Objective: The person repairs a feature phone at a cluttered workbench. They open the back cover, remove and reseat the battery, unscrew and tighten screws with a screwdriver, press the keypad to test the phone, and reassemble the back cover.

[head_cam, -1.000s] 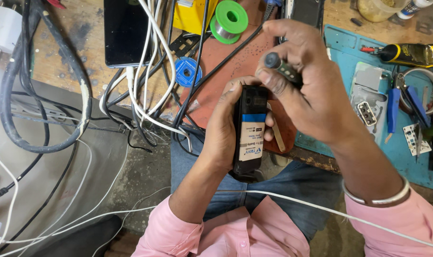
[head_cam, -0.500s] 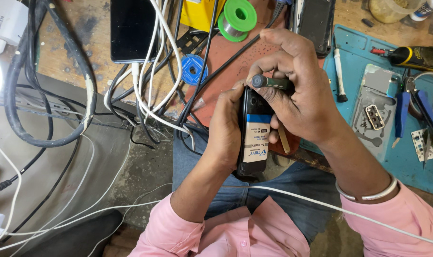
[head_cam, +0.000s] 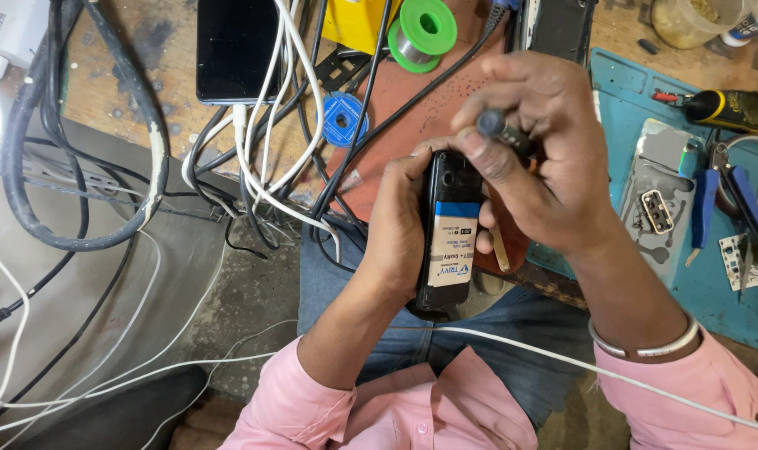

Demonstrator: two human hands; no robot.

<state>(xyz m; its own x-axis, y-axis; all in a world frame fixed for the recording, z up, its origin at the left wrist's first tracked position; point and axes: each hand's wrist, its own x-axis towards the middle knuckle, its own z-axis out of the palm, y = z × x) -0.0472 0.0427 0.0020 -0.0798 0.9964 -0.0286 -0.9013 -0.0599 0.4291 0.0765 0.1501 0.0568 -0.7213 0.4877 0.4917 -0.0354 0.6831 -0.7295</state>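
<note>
A wooden workbench (head_cam: 104, 100) spreads ahead of me, with a teal repair mat (head_cam: 629, 133) at its right and a tangle of cables (head_cam: 254, 167) at its left. Over my lap, my left hand (head_cam: 396, 233) wraps closed around a small black phone (head_cam: 450, 229), back up, battery showing. My right hand (head_cam: 537, 158) pinches a dark-handled screwdriver (head_cam: 500, 129) between thumb and fingertips, just above the phone's top end.
</note>
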